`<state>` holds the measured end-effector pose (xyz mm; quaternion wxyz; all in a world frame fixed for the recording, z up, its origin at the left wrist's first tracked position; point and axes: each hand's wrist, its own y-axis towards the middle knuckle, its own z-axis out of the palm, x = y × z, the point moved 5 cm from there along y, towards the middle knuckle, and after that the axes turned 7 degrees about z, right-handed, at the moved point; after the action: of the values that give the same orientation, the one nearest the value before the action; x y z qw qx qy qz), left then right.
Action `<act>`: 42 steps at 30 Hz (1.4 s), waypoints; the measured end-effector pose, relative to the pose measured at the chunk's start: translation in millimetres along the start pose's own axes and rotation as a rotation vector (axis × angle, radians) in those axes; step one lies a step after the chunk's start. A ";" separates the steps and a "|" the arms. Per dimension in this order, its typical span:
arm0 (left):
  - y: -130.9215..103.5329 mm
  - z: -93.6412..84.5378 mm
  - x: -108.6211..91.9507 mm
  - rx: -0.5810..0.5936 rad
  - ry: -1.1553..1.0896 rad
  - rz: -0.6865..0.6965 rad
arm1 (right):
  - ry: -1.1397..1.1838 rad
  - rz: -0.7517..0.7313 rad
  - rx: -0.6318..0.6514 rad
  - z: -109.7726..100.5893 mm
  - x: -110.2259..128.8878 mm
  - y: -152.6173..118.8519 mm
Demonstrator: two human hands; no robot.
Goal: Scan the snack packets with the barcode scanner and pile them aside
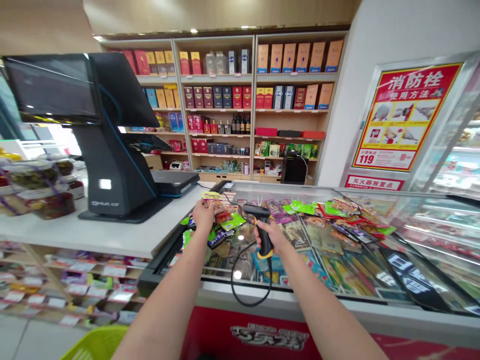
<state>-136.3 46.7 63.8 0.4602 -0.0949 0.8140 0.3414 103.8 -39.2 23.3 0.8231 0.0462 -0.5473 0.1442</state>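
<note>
My right hand [273, 235] is wrapped round the handle of a black and yellow barcode scanner [265, 242], its head pointing left and its cable looping down below the grip. My left hand [203, 216] is closed on a small snack packet [212, 196] with a yellow top, above the left end of the freezer's glass lid. Under and beside that hand lies a loose pile of snack packets [233, 221], green, red and dark. A second spread of packets [339, 207] covers the glass to the right of the scanner.
The chest freezer [225, 295] spans the front. On my left, a white counter [123, 235] bears a dark checkout terminal [112, 165] and several jars [52, 202]. A green basket [95, 342] stands low at left. Shelves of boxes [215, 97] line the back wall.
</note>
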 end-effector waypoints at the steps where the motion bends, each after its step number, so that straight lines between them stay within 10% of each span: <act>1: 5.6 -3.5 5.4 0.023 0.064 -0.023 | 0.001 0.006 0.007 5.5 -2.0 4.9; 7: 8.3 -15.0 13.1 0.088 0.377 -0.034 | -0.020 0.040 0.007 28.2 -14.8 25.6; 15: -11.5 5.9 -33.0 0.099 0.318 0.211 | -0.051 0.047 0.007 14.6 -14.4 24.7; 33: -189.7 219.3 -186.3 0.654 0.133 0.372 | 0.050 -0.218 -0.408 -196.5 61.5 -111.0; 42: -223.0 311.0 -251.6 0.782 0.189 0.371 | 0.214 -0.443 -0.681 -242.6 69.5 -145.0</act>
<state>321.6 39.6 57.3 0.3159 0.2031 0.9238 0.0744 385.9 -107.8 2.5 0.8547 -0.1274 -0.4519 -0.2215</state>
